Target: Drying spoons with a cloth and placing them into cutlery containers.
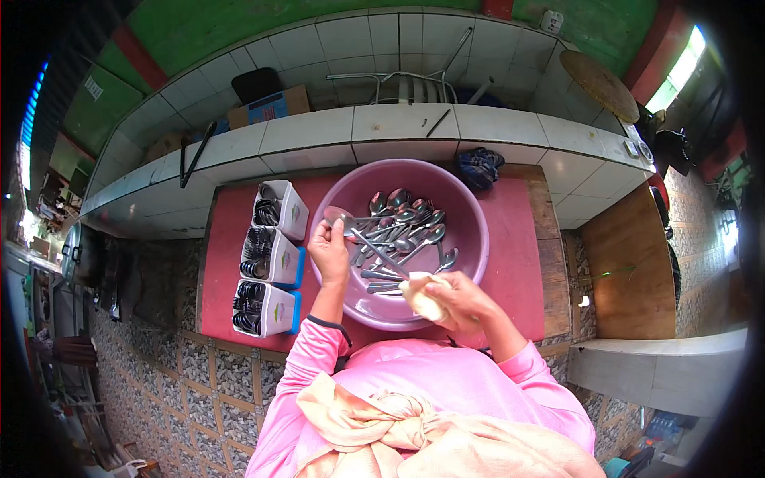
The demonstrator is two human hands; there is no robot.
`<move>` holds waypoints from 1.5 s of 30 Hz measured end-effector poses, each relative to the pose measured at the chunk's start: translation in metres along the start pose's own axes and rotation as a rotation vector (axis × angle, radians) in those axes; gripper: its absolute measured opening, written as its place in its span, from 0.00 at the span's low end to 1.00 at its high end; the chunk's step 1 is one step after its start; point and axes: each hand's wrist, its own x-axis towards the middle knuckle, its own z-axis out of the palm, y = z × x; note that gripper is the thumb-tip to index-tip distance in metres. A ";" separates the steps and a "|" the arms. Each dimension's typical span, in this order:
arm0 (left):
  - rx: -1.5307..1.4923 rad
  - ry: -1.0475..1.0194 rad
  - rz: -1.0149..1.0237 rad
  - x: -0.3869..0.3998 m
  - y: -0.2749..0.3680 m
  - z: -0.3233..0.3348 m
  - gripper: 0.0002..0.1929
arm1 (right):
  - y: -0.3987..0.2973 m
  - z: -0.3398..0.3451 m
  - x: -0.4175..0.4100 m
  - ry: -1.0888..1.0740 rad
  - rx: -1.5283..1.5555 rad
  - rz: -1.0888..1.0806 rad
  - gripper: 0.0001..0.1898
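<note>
Over the left side of a pink plastic basin (478, 239), my left hand (330, 254) pinches a metal spoon (339, 218) at its bowl. One long handle (379, 254) slants from these fingers down to a pale yellow cloth (427, 296). My right hand (463, 299) grips that cloth above the basin's near right rim, around the handle's end. Whether a second utensil is in my left fingers, I cannot tell. Several spoons and forks (406, 230) lie in a loose heap inside the basin, with some handles pointing left near the cloth.
Three white plastic containers of cutlery (287, 257) stand in a row left of the basin on the red-topped table (514, 251). A dark blue bundle (480, 167) sits behind the basin. Beyond rises a white tiled ledge (406, 122); a wooden panel (627, 269) is at the right.
</note>
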 end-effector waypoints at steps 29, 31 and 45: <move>0.044 -0.598 -0.471 -0.059 -0.011 0.018 0.26 | -0.010 0.012 0.039 0.357 0.150 -0.454 0.20; 0.088 -0.616 -0.523 -0.064 -0.010 0.015 0.25 | 0.006 0.010 0.049 0.213 0.159 -0.407 0.19; 0.161 -0.159 0.157 0.075 0.051 -0.057 0.02 | 0.007 -0.040 0.017 0.573 0.184 -0.334 0.09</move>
